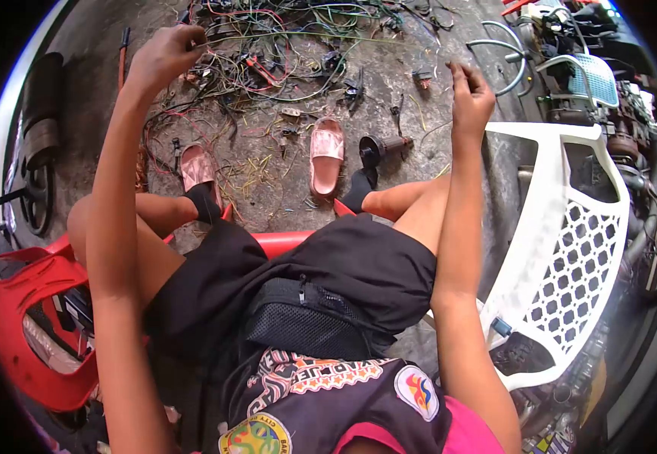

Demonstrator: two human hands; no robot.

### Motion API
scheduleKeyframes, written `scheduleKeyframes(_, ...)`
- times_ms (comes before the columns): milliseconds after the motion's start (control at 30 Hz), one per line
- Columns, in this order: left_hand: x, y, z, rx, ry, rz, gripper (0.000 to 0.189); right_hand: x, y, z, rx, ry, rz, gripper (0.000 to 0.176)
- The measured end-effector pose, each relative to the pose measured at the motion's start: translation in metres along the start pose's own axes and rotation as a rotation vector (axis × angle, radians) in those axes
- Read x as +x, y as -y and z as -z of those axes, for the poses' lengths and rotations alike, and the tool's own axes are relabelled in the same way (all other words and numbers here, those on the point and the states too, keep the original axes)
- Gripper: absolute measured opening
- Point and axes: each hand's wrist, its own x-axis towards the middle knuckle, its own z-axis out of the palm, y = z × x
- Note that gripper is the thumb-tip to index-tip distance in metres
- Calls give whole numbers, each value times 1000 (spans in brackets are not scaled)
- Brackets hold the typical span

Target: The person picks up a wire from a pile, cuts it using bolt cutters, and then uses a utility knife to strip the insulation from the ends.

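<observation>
My left hand (168, 54) is raised at the upper left, its fingers closed on one end of a thin yellow-green wire (306, 34). The wire stretches across above the tangled wires (268, 76) on the floor towards my right hand (471, 87). That hand is held up at the upper right, fingers pinched together; the wire is too thin to follow all the way to its fingertips.
Pink slippers (327, 155) and a grinder-like tool (385, 147) lie on the floor before my feet. A white plastic chair (529, 242) is at the right, a red one (41, 287) at the left. Metal parts (631, 136) are piled at the far right.
</observation>
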Motion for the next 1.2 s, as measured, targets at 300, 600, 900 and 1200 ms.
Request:
scheduleKeyframes(300, -64, -47, 56, 91, -188, 22, 53, -56, 91, 102, -157, -63, 290, 15)
scheduleKeyframes(600, -91, -56, 57, -168, -9, -231, 33, -55, 142, 145, -265, -238, 359, 17)
scheduleKeyframes(900, -94, -50, 51, -457, 13, -195, 21, -27, 89, 109, -523, -148, 141, 25)
scheduleKeyframes(1200, -74, -79, 30, -636, 113, -174, 21, -41, 58, -5, -623, 123, 483, 42)
